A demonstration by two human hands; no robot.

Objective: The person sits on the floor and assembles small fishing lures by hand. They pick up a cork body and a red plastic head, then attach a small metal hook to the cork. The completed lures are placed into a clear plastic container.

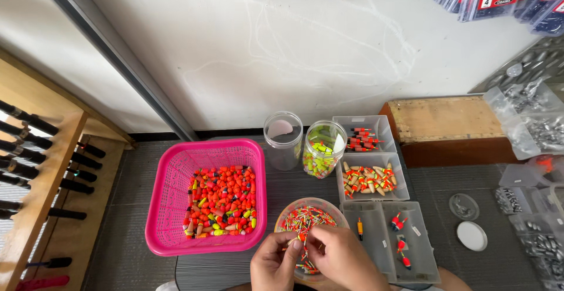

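My left hand [275, 263] and my right hand [341, 258] meet over a clear round bowl [288, 213] full of thin red, white and green sticks. Both hands pinch small sticks [302, 245] between the fingertips just above the bowl's near rim. To the left stands a pink mesh basket [170, 179] holding several red, orange and yellow fishing floats [222, 200]. A grey compartment tray [376, 250] lies right of my right hand, with a few red floats in it.
Behind the bowl stand an empty clear jar [283, 141] and a jar of yellow-green floats [324, 149]. Two clear boxes [369, 176] hold more floats. A wooden box [446, 128] sits at the right, bags of metal weights [540, 126] beyond it. Fishing rods rest on a rack [41, 167] at left.
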